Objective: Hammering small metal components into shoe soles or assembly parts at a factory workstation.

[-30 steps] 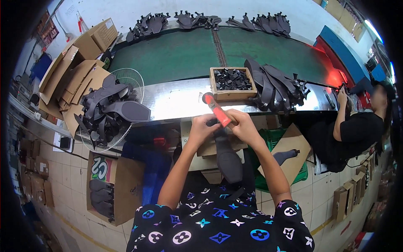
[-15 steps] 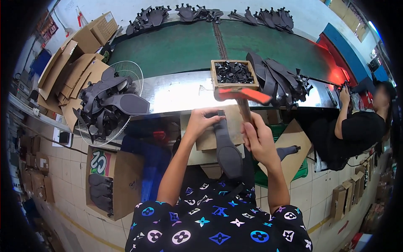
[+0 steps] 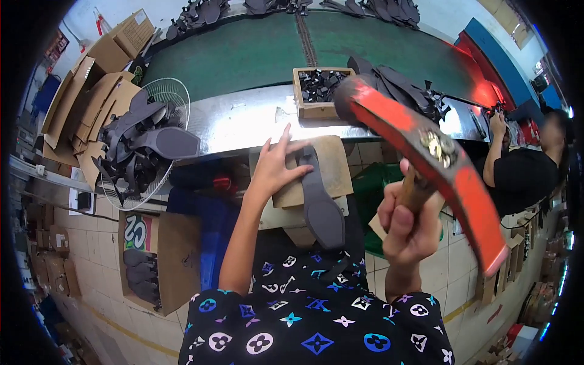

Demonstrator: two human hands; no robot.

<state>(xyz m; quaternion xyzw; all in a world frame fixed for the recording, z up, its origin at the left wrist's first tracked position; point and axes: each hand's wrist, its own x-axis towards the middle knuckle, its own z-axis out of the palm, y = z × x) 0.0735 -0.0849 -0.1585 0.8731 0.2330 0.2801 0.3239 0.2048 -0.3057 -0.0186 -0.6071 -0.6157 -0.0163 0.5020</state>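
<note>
A dark grey shoe point(image 3: 324, 219) lies sole up over a tan block point(image 3: 337, 161), its broad toe toward my body and its narrow heel end away from me. My left hand point(image 3: 277, 167) is open beside that heel end, fingers spread, with the thumb touching the shoe. Raised close to the camera is a hammer point(image 3: 389, 121) with a worn orange-red head. My right hand point(image 3: 410, 228) is closed around its wooden handle, to the right of the shoe. Beyond the block, a wooden box point(image 3: 317, 111) holds many small black pieces.
A wire basket point(image 3: 176, 91) heaped with grey shoes stands at left, near cardboard point(image 3: 100, 109). More shoes point(image 3: 395, 88) lie right of the box, before a green conveyor belt point(image 3: 231, 67). Another person point(image 3: 526, 161) sits at far right. An open carton point(image 3: 176, 261) stands lower left.
My right hand has lifted the hammer toward the camera and right. My left fingers have gone from pinching a small black piece at the heel end to spread apart. The view has shifted slightly.
</note>
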